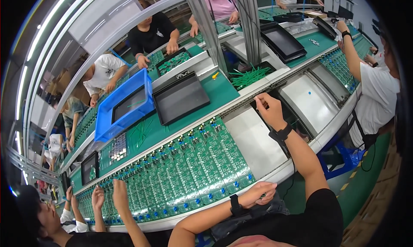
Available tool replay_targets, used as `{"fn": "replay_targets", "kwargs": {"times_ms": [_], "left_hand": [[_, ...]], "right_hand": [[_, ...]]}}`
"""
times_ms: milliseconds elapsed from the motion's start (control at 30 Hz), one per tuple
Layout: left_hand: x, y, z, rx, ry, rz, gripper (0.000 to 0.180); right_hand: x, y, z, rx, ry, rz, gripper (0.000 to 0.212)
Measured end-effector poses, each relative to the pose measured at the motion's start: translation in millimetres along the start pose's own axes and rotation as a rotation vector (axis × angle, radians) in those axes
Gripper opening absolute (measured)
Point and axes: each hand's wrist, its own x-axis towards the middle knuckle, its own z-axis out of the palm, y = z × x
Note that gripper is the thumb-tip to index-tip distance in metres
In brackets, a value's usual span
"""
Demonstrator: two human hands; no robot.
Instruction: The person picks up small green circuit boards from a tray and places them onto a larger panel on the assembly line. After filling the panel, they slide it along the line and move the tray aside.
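Observation:
My right hand (pixel 272 112), with a black band at the wrist, is raised over the conveyor's far rail. Its thumb and finger are pinched together; anything between them is too small to make out. Down by the near rail, my left hand (pixel 257 194) is closed with its fingers curled, and what it may hold is hidden. Left of my hands, a row of green circuit boards (pixel 189 169) lies side by side on the conveyor, with blue parts along the near edge. Beneath my right hand is a bare metal plate (pixel 254 143).
Beyond the rail stand a black tray (pixel 180 98), a blue bin (pixel 122 103) and a pile of green strips (pixel 251 77). A metal post (pixel 206 32) rises at the back. Co-workers' hands (pixel 120 195) reach over the boards on the left; another person (pixel 374 83) works at right.

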Motion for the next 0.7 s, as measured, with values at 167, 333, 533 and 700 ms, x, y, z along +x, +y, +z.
{"fn": "replay_targets", "kwargs": {"times_ms": [167,333,533,700], "left_hand": [[2.7,-4.4,-1.2,0.003,-0.001,0.022,0.038],[2.3,-1.9,1.1,0.012,0.009,0.018,0.039],[4.4,-2.7,0.2,0.023,0.002,0.031,0.039],[4.6,-3.0,0.5,0.025,-0.001,0.032,0.039]], "right_hand": [[-1.4,0.7,-0.4,0.008,-0.053,0.003,0.008],[-1.5,-2.8,-0.4,-0.003,-0.065,-0.009,0.008],[-1.2,-3.8,0.4,0.018,-0.073,0.000,0.008],[-1.5,-2.4,0.2,0.005,-0.088,0.001,0.008]]}}
